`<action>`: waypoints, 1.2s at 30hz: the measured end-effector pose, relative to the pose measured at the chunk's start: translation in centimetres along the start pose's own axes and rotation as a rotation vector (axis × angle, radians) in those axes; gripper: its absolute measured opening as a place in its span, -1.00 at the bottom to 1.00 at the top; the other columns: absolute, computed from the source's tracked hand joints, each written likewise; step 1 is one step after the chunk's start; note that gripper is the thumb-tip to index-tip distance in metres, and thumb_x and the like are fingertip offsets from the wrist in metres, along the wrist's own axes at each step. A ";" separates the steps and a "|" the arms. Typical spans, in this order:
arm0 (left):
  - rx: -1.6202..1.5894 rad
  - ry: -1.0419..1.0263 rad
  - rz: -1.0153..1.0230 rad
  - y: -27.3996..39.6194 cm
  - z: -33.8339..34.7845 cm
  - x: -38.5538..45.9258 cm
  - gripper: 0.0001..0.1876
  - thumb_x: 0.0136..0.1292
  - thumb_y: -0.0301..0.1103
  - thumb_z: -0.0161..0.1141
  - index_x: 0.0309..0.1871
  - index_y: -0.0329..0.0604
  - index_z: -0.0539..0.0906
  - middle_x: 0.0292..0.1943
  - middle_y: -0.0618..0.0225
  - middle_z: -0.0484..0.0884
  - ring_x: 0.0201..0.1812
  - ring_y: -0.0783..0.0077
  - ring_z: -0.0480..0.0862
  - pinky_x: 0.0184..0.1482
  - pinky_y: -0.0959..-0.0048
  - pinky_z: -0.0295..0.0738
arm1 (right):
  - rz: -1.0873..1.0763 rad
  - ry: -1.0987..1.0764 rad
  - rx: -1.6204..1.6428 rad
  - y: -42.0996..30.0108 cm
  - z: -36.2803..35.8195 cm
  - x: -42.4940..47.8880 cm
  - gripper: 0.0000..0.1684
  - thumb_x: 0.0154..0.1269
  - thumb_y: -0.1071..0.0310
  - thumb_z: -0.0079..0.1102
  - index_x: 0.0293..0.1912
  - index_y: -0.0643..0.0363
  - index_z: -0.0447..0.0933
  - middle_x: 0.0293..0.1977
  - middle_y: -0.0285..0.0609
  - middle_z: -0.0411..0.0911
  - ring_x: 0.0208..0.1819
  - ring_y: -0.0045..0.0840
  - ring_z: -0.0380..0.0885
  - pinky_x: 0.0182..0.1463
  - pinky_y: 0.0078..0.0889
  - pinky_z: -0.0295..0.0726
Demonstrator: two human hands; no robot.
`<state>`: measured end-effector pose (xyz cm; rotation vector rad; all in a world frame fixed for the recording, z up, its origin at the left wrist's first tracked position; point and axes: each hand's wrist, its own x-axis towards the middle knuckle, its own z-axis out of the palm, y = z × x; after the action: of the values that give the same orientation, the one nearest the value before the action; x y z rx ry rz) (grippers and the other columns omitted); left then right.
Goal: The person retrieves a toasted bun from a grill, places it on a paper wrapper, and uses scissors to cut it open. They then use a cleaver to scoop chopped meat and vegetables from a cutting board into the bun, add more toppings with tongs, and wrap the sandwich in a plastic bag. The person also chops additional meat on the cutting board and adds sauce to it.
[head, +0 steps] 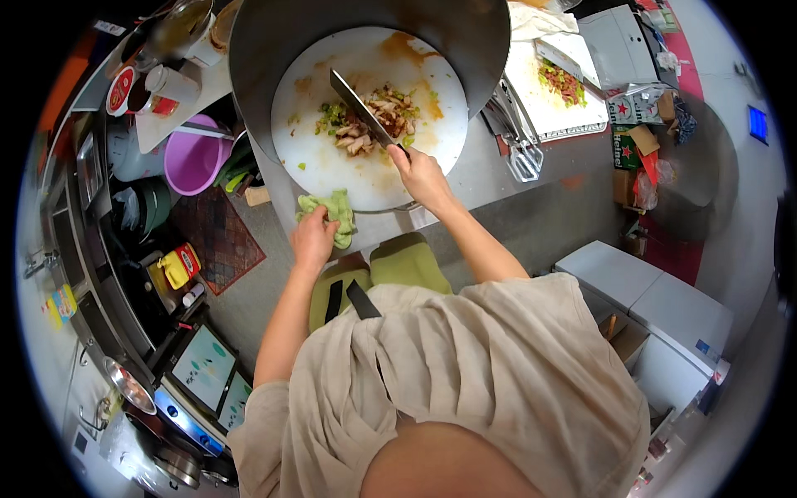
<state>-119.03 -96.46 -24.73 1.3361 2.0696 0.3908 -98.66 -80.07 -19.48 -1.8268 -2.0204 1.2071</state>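
My right hand point(422, 175) grips the handle of a cleaver point(361, 109), whose blade slants up and left over a pile of chopped meat and green pepper point(358, 138). The pile lies on a round white cutting board point(305, 165) with brown sauce stains. At the board's near left edge, my left hand point(313, 239) holds a crumpled green cloth point(336, 211) on the metal counter point(367, 234). A tall curved metal guard point(261, 62) stands around the board's far side.
To the right, a white rectangular board point(582, 118) carries a second knife point(557, 59) and chopped food point(562, 84). Metal tongs point(525, 163) lie beside it. A purple bucket point(194, 155) stands left of the counter. Seasoning containers point(171, 84) crowd the left shelf. A white chest freezer point(647, 292) is at right.
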 end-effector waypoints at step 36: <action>-0.027 -0.093 -0.050 0.3 -0.5 0.5 -0.70 0.17 -0.23 0.39 -0.11 -0.11 0.59 -0.29 0.16 0.65 -0.18 0.01 0.66 -0.18 0.07 0.50 | 0.054 0.043 0.077 -0.1 -0.5 0.0 -0.29 0.51 -0.21 -0.07 -0.29 0.36 0.56 -0.45 0.28 0.60 -0.29 0.20 0.60 -0.20 0.08 0.54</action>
<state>-119.24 -95.84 -24.34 1.2608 2.0096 0.3274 -98.41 -79.85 -19.10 -1.8657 -1.8869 1.2312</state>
